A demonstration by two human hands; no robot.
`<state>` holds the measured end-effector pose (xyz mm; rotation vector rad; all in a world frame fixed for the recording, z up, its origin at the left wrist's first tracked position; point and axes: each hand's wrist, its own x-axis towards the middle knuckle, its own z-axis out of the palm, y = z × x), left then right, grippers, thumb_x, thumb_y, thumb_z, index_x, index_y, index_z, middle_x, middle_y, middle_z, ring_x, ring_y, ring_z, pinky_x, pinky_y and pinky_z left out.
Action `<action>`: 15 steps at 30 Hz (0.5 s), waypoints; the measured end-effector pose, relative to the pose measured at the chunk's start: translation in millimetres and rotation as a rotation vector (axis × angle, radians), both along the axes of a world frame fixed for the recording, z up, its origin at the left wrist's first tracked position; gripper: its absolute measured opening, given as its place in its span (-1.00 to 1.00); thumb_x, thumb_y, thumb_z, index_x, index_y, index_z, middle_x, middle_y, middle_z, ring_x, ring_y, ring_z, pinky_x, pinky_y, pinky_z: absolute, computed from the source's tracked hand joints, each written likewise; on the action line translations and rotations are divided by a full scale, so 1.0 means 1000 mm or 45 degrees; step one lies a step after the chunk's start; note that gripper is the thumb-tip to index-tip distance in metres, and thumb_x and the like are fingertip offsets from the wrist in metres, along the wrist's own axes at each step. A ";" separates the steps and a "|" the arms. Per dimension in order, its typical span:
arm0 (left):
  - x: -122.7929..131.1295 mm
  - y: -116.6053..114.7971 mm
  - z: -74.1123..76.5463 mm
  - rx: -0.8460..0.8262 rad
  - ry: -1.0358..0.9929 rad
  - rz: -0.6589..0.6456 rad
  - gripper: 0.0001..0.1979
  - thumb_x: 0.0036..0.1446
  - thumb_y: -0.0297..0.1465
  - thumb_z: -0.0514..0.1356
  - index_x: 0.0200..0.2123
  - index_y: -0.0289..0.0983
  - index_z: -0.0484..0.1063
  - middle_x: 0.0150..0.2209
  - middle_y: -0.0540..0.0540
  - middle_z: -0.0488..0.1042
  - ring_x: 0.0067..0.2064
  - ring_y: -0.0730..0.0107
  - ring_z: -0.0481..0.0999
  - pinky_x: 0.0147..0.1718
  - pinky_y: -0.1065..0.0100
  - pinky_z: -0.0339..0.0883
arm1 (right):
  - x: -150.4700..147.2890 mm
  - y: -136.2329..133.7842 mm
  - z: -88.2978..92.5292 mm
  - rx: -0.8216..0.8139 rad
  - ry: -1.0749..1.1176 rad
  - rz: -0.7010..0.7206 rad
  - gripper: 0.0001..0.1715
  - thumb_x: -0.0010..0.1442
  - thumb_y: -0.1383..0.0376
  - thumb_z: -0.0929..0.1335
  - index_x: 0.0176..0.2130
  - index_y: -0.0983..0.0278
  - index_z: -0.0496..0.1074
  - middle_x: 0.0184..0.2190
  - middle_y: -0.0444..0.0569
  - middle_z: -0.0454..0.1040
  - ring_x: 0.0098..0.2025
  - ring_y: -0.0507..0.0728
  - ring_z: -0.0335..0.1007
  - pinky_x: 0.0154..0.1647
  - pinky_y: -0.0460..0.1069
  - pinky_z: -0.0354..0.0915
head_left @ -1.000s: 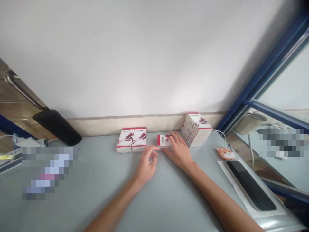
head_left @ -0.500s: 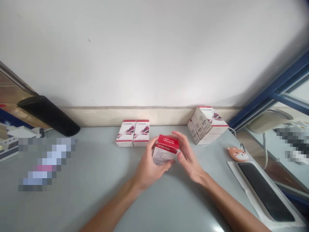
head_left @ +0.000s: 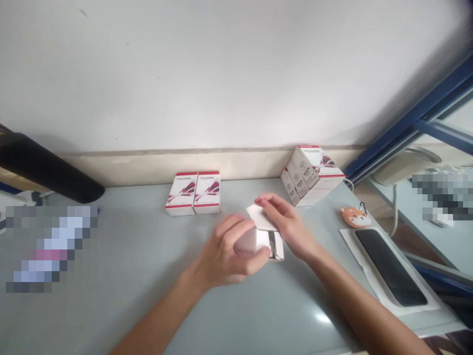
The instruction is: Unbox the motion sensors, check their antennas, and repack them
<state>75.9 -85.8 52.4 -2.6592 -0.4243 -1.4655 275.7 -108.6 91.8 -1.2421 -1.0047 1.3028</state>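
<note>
- left hand (head_left: 225,251): curled around the box (head_left: 262,238), holding it.
- right hand (head_left: 290,224): fingers bent at the box's raised white flap (head_left: 263,222); cannot tell if they grip it.
- box: open, dark strip showing inside, in front of the stack (head_left: 312,176) and left of it.
- pair of boxes (head_left: 206,195): flat, left of the stack.
- fox case (head_left: 354,217) and phone (head_left: 390,266): in front of the stack, to its right.
</note>
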 end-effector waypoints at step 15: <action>-0.005 0.004 0.033 -0.022 -0.067 0.046 -0.72 0.06 -0.43 0.36 -0.13 -0.17 0.47 -0.12 -0.12 0.31 -0.16 0.22 0.46 -0.17 0.12 0.56 | 0.000 -0.016 0.002 1.082 -0.826 0.139 -0.80 0.40 0.30 0.33 -0.02 0.15 0.50 -0.02 0.07 0.36 -0.01 0.22 0.41 0.04 0.19 0.40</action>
